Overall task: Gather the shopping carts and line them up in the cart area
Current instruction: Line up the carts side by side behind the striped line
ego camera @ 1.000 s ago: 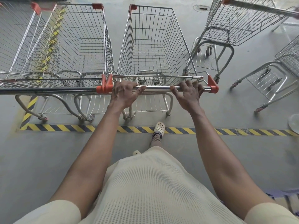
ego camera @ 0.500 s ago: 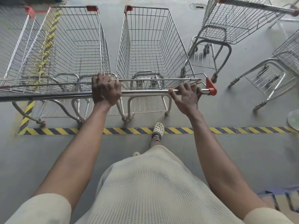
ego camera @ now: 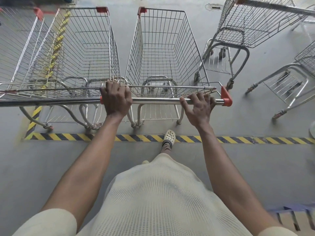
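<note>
Gripping the handle bar (ego camera: 156,100) of the middle cart (ego camera: 163,48) with both hands, I have them set well apart along it. My left hand (ego camera: 116,97) is curled tight over the bar's left end, right where it meets the dark handle of the neighbouring cart (ego camera: 81,48). My right hand (ego camera: 198,108) hooks its fingers over the bar just beside the orange end cap (ego camera: 225,97), with the thumb stretched along the metal. The middle cart sits in the centre of the frame, side by side with its neighbour on the left, their baskets almost touching at the near end. A third cart (ego camera: 17,48) runs off the left edge. All three have their near wheels just beyond the yellow-and-black striped tape (ego camera: 68,137) that crosses the grey floor (ego camera: 51,167) through the middle of the frame. One pale clog (ego camera: 169,136) is planted on that tape. In the upper right a loose cart (ego camera: 252,23) stands at an angle, and another cart (ego camera: 300,79) pokes in from the right edge, both apart from the row.
</note>
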### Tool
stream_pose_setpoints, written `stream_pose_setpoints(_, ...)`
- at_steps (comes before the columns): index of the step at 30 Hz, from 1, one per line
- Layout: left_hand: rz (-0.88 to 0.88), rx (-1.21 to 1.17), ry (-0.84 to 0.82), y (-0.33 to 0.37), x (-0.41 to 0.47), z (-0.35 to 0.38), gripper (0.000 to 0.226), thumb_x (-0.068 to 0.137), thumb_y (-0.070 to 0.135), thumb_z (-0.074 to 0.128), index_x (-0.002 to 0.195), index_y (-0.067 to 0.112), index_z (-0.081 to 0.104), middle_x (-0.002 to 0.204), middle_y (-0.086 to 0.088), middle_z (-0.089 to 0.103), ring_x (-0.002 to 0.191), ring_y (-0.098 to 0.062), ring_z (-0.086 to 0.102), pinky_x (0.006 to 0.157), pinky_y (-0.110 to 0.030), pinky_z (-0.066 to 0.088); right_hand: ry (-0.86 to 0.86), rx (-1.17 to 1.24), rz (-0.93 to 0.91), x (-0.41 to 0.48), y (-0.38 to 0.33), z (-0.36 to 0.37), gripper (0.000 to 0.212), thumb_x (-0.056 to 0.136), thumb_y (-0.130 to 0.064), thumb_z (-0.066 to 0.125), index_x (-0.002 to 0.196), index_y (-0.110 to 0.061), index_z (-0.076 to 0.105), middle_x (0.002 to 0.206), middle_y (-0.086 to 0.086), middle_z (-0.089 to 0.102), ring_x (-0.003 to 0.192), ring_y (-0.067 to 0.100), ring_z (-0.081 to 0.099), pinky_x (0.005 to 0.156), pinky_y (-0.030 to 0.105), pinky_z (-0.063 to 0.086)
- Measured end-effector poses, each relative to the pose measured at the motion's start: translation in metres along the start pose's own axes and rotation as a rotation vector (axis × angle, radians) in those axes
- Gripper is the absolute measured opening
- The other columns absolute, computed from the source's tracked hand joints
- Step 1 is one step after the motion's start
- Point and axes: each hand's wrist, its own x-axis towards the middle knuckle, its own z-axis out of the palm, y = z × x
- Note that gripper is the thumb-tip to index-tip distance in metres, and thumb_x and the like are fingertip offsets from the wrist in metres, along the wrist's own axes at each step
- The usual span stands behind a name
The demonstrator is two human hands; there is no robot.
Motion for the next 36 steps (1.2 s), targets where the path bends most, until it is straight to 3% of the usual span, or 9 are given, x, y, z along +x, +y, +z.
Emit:
stream_pose_setpoints(3,0.2,-0.258,0.061,0.036,-0.039,-0.007,0.024,0.097,0.02,0.058,0.076,0.008,0.061,0.079,-0.007,0.06,0.084,-0.025,0.051,0.092,-0.04,0.037,0.009,0.011,0.003,0.001,-0.001,0.001,0.047,0.095,-0.07,0.047,0.094,-0.027,0.068,0.1,-0.009,0.059,0.11,0.02,0.046,0.101,0.044,0.023)
stream_pose_setpoints(5,0.195,-0.438,-0.164,0.056,-0.065,-0.007,0.029,0.096,0.023,0.057,0.07,0.011,0.061,0.071,-0.004,0.06,0.074,-0.023,0.051,0.076,-0.038,0.04,0.014,0.018,0.015,0.001,-0.003,0.003,0.05,0.095,-0.071,0.045,0.093,-0.027,0.068,0.1,-0.009,0.059,0.11,0.02,0.047,0.101,0.045,0.024)
stream_pose_setpoints(7,-0.29,-0.696,-0.472,0.065,-0.075,-0.003,0.041,0.098,0.034,0.049,0.067,0.013,0.064,0.066,-0.002,0.064,0.066,-0.023,0.056,0.063,-0.032,0.042,0.024,0.014,0.027,0.001,-0.004,0.003,0.051,0.095,-0.071,0.045,0.092,-0.027,0.069,0.099,-0.008,0.059,0.11,0.021,0.047,0.102,0.045,0.024)
stream_pose_setpoints(9,-1.164,-1.109,-0.652,0.059,-0.061,-0.003,0.046,0.102,0.038,0.04,0.075,0.012,0.067,0.063,-0.002,0.064,0.059,-0.021,0.055,0.055,-0.027,0.038,0.019,0.01,0.03,0.001,-0.003,0.004,0.05,0.095,-0.07,0.047,0.092,-0.026,0.069,0.1,-0.007,0.059,0.11,0.022,0.047,0.102,0.045,0.024)
stream_pose_setpoints(11,-1.834,-1.43,-0.54,0.038,-0.042,-0.005,0.052,0.103,0.04,0.025,0.077,0.011,0.06,0.061,-0.001,0.058,0.054,-0.018,0.048,0.056,-0.024,0.034,0.004,0.013,0.034,0.001,-0.003,0.004,0.049,0.095,-0.069,0.048,0.094,-0.026,0.069,0.101,-0.007,0.059,0.111,0.023,0.047,0.103,0.046,0.024)
stream_pose_setpoints(13,-2.057,-1.601,-0.282,0.023,-0.02,-0.009,0.053,0.102,0.047,0.019,0.081,0.015,0.056,0.071,0.0,0.059,0.062,-0.017,0.051,0.063,-0.029,0.037,0.007,0.007,0.038,0.001,-0.004,0.005,0.049,0.095,-0.07,0.048,0.094,-0.026,0.07,0.101,-0.006,0.059,0.111,0.023,0.046,0.103,0.046,0.023)
stream_pose_setpoints(16,-1.992,-1.873,0.024,0.02,0.007,-0.021,0.063,0.102,0.055,0.018,0.102,0.023,0.073,0.099,0.007,0.074,0.089,-0.013,0.059,0.069,-0.035,0.045,0.015,0.003,0.044,0.001,-0.005,0.005,0.049,0.095,-0.07,0.048,0.094,-0.026,0.07,0.101,-0.006,0.06,0.111,0.022,0.046,0.102,0.045,0.023)
stream_pose_setpoints(20,-1.887,-2.203,0.329,0.024,0.02,-0.019,0.063,0.105,0.049,0.023,0.105,0.022,0.08,0.101,-0.007,0.077,0.054,-0.012,0.052,0.047,-0.021,0.047,-0.005,-0.012,0.046,0.001,-0.007,0.004,0.051,0.096,-0.07,0.046,0.095,-0.025,0.07,0.102,-0.006,0.059,0.112,0.022,0.045,0.102,0.044,0.022)
stream_pose_setpoints(36,-1.677,-2.243,0.336,0.004,0.011,0.006,0.058,0.104,0.038,0.021,0.122,0.011,0.069,0.104,-0.025,0.07,0.039,-0.01,0.041,0.037,-0.019,0.033,-0.055,-0.001,0.002,-0.006,-0.006,-0.003,0.045,0.097,-0.069,0.046,0.096,-0.029,0.066,0.102,-0.009,0.053,0.11,0.019,0.043,0.101,0.043,0.022)
